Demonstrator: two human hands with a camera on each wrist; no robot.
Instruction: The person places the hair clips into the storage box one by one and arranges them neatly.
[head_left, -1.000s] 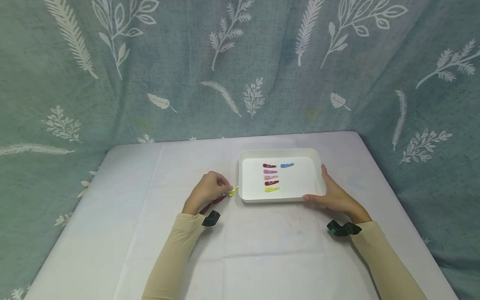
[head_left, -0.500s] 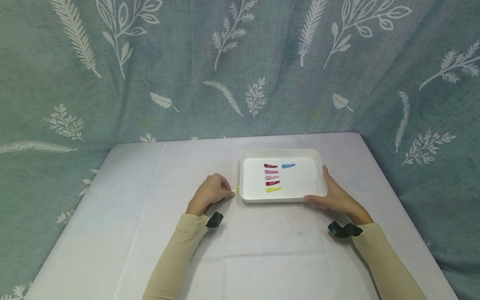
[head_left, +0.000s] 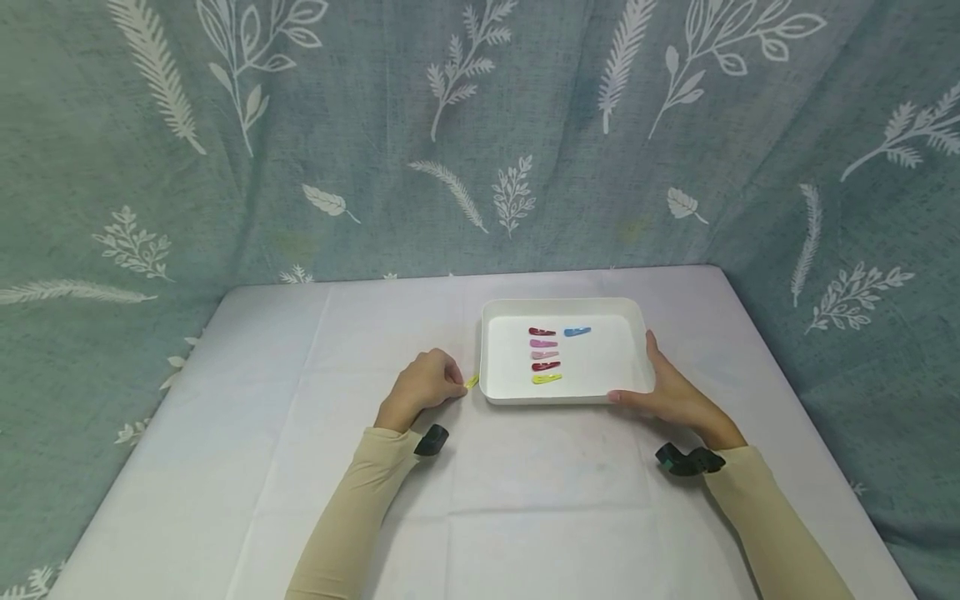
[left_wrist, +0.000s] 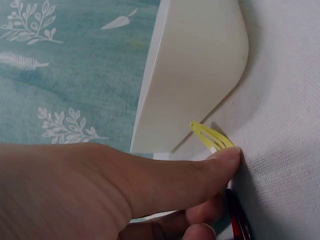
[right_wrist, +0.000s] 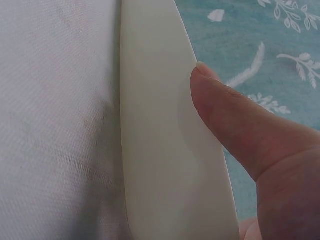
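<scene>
My left hand (head_left: 422, 388) is on the table just left of a white tray (head_left: 488, 350). Its thumb and fingertips pinch a yellow snap hair clip (left_wrist: 212, 136), whose narrow end points at the tray's side. Below those fingertips a dark red hair clip (left_wrist: 237, 215) shows in the left wrist view; the hand hides it from the head view. My right hand (head_left: 678, 400) grips the tray's front right corner. Its thumb (right_wrist: 220, 102) lies over the front rim, and the other fingers are mostly out of sight along the right side.
Inside the tray lies a column of several hair clips, with a dark red one (head_left: 542, 332) at the top and a yellow one (head_left: 547, 379) at the bottom. A blue clip (head_left: 577, 332) lies right of the top one. Behind the white-covered table (head_left: 547, 500) hangs a leaf-patterned curtain (head_left: 360, 125).
My left hand has shifted slightly right and come down over the yellow clip, covering the red clips that showed beside it. My right hand stays on the tray.
</scene>
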